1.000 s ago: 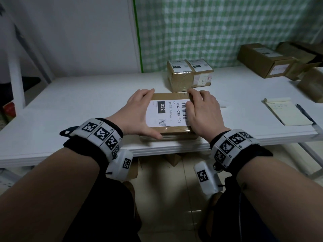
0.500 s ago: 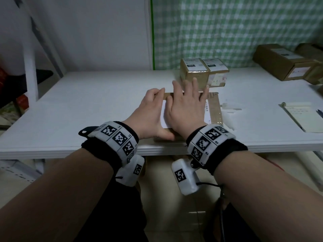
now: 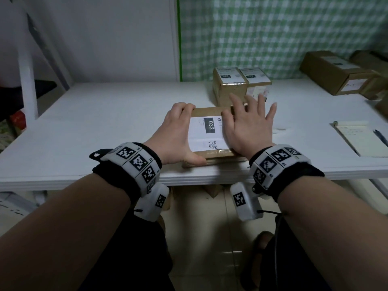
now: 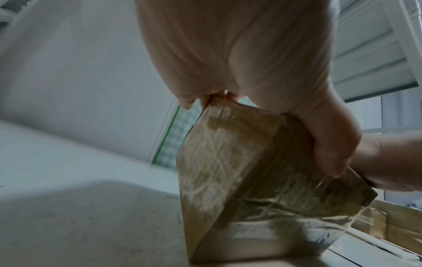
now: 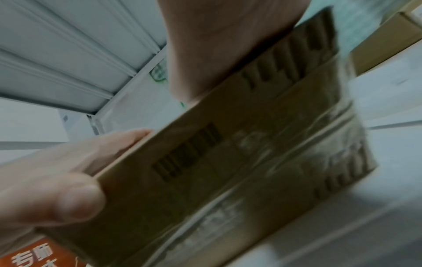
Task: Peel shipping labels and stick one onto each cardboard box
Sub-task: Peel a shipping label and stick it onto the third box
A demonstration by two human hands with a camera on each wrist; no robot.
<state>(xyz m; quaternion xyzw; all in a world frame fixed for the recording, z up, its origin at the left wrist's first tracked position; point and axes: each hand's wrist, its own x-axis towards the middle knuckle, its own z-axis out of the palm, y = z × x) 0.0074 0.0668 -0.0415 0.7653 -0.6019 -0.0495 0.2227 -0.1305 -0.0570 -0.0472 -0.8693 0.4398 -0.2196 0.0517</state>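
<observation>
A flat cardboard box (image 3: 210,111) lies at the near edge of the white table (image 3: 105,122), with a white shipping label (image 3: 206,133) marked 032 on its top. My left hand (image 3: 174,131) grips the box's left end, thumb on the near side and fingers curled over the far edge. My right hand (image 3: 247,127) lies flat on the label's right part, fingers straight and spread. The left wrist view shows the left hand (image 4: 239,54) clasping the taped box (image 4: 239,180). In the blurred right wrist view, the right palm (image 5: 217,36) presses on top of the box (image 5: 251,153).
Two small labelled boxes (image 3: 228,85) (image 3: 256,78) stand just behind the flat box. Larger brown boxes (image 3: 333,74) sit at the back right. A notepad (image 3: 361,137) with a pen (image 3: 381,136) lies to the right, and a white paper scrap (image 3: 279,130) lies beside my right hand.
My right hand slid left across the label, then back to the right with fingers spread, uncovering the label's left part. The left hand kept its hold on the box's left end.
</observation>
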